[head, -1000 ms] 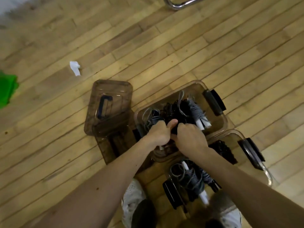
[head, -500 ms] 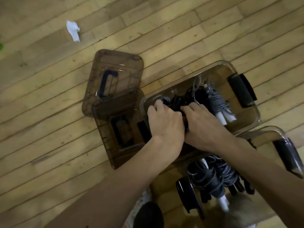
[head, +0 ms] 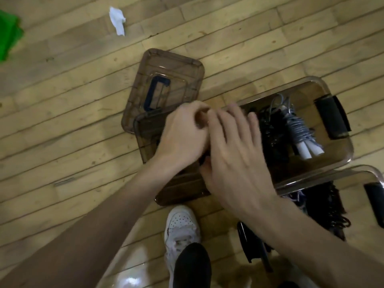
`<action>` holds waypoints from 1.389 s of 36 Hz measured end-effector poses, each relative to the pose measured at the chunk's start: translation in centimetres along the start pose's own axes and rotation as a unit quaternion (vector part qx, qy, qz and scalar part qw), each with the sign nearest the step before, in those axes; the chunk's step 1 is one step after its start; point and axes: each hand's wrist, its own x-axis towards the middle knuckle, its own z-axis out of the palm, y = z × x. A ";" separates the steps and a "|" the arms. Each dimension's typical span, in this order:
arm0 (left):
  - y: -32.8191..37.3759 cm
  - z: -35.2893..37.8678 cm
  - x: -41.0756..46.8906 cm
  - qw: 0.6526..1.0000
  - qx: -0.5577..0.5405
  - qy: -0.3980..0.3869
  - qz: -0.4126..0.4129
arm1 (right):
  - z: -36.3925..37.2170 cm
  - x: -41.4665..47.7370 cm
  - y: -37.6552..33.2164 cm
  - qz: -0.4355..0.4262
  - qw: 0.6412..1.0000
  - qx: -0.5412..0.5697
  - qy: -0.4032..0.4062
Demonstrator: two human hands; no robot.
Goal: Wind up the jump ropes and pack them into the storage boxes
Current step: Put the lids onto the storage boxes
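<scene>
Pushed both hands down onto the black jump ropes (head: 272, 140) half a second ago. Now has lifted them off and slid them over to the left end of the far storage box (head: 351, 150). Keeps the right hand (head: 236, 154) flat, fingers straight and a bit apart, holding nothing. Curls the left hand (head: 182, 136), thumb close to fingertips; too blurry to tell if anything small is pinched there. Leaves the black ropes lying in the middle of that box, right beside a grey wound rope with white handles (head: 299, 132). Has more ropes packed in the near storage box (head: 374, 171) too. Looks done with tucking this bundle in. Probably means lids come next: one brown lid (head: 176, 65) on the wood floor (head: 62, 100) just beside the box, and a second lid (head: 180, 190) partly under the hands.
</scene>
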 end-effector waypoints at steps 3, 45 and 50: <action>-7.3 -0.6 -1.8 0.975 -0.012 0.159 -0.153 | 3.2 -0.2 -2.3 -0.068 0.994 0.062 -0.062; -1.4 3.2 -2.2 0.996 0.019 -0.070 -0.051 | -4.4 -1.7 18.0 0.423 0.894 0.133 0.057; -1.2 5.3 -3.1 0.994 -0.058 -0.032 -0.090 | -2.3 -2.1 18.4 0.434 0.895 0.098 0.044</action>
